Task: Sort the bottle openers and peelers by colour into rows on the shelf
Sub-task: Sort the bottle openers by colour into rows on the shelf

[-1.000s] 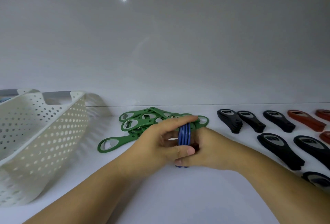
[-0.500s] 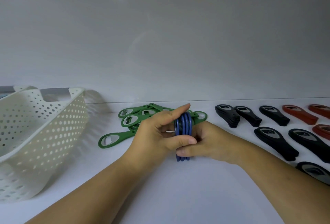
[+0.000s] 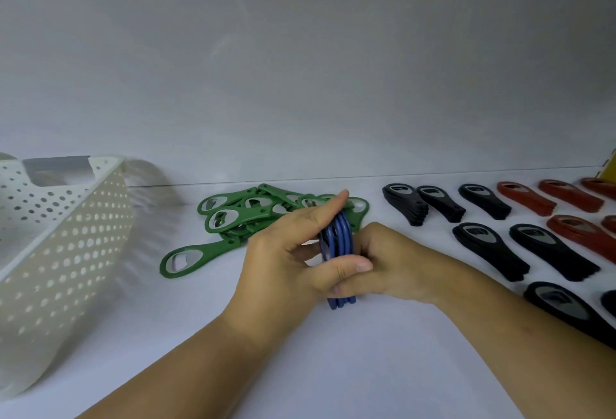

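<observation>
The left hand (image 3: 286,262), forefinger over the top and thumb across the near edge, and the right hand (image 3: 393,262), curled round the far side, clamp the blue openers (image 3: 338,238) on edge against the shelf (image 3: 333,372), likely to square them into one stack. They stand just before the green pile (image 3: 253,211). Right of that pile lie black rows (image 3: 483,245), then red rows (image 3: 550,200); the basket (image 3: 66,235) sits left.

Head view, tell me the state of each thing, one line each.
blue openers, stacked on edge between both hands.
left hand, gripping the blue openers.
right hand, gripping the blue openers.
green openers, loose heap.
black openers, laid in rows.
red openers, laid in rows.
basket, tilted.
</observation>
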